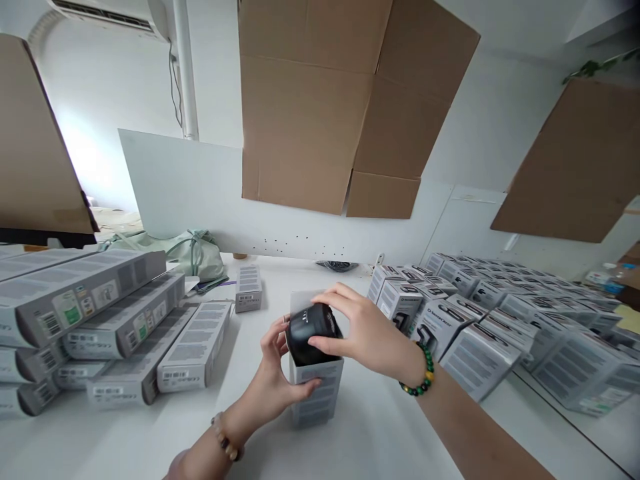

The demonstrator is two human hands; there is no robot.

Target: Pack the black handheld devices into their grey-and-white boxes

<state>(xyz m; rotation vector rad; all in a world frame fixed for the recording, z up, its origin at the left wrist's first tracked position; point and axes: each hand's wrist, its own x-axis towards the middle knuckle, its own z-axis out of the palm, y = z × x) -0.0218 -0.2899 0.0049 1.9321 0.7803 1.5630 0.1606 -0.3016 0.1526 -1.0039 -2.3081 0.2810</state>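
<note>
A black cylindrical device [311,333] sits tilted in the open top of an upright grey-and-white product box [318,399], with its lower part hidden inside. The box's raised flap [300,301] stands behind it. My right hand [363,327] comes from the right and grips the device from above with its fingers and thumb. My left hand [274,363] wraps the box's near corner, with its fingertips touching the device's left side and the box's front.
Stacks of similar boxes lie on the white table [380,427] to the left and right. A single box [249,288] and a pale green bag [193,257] stand farther back. Large cardboard sheets [310,107] hang above, near the white wall.
</note>
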